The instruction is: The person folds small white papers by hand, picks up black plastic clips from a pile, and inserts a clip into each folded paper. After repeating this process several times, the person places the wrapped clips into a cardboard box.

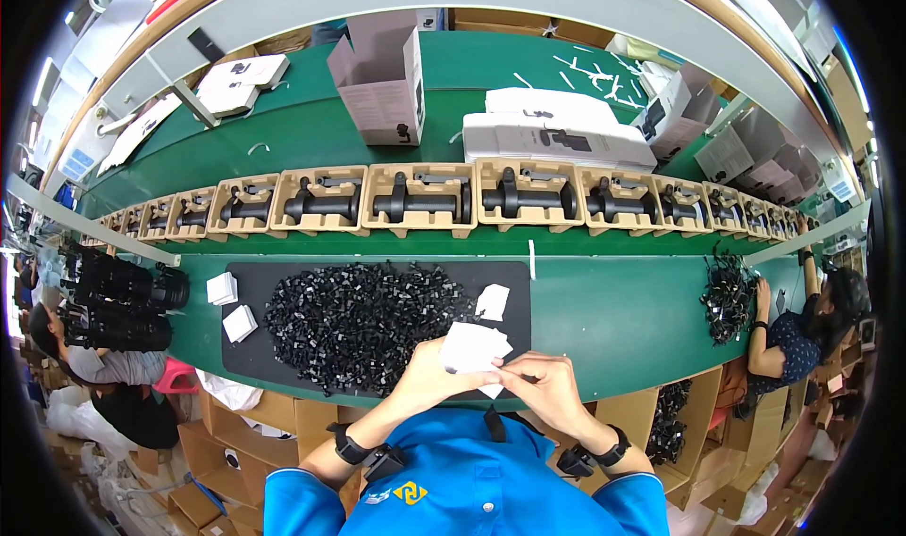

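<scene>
My left hand is closed around several white paper sheets, small and slightly fanned, above the front edge of a black mat. Beside it, my right hand pinches the lower right edge of these sheets; its fingertips partly cover what they grip. Left of my hands, a wide heap of small black plastic parts covers most of the mat. Another white sheet lies flat just beyond my hands. Two small stacks of white sheets sit at the mat's left side.
Beyond the mat runs a row of tan pulp trays holding black parts. White boxes stand behind them. Black devices are piled at left. At right, a co-worker reaches toward another black heap. Cardboard boxes line the bench's near side.
</scene>
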`<state>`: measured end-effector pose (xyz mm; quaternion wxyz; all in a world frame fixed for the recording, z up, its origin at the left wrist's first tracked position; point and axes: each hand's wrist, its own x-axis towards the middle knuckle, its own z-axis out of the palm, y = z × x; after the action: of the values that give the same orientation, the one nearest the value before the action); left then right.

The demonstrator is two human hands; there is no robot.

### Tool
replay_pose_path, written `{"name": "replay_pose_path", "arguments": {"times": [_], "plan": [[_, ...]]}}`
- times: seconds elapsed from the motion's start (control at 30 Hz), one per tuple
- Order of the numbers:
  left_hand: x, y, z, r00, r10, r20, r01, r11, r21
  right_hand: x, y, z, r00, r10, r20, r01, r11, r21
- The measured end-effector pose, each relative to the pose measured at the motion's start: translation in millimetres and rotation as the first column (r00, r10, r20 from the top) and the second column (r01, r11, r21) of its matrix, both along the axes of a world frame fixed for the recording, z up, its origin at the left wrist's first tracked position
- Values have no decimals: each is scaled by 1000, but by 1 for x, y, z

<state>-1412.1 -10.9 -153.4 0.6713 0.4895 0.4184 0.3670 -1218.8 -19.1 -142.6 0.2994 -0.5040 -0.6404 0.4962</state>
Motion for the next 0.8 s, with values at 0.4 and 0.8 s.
{"name": "replay_pose_path", "arguments": {"times": [0.4, 0.8], "plan": [[18, 28, -66, 961, -57, -271, 41, 997, -62, 43, 48, -32, 968, 225, 108, -200, 959, -201], [-21, 44, -86, 931, 238, -276, -323, 890, -322, 296, 253, -149, 294, -803, 518, 149, 574, 805]]}}
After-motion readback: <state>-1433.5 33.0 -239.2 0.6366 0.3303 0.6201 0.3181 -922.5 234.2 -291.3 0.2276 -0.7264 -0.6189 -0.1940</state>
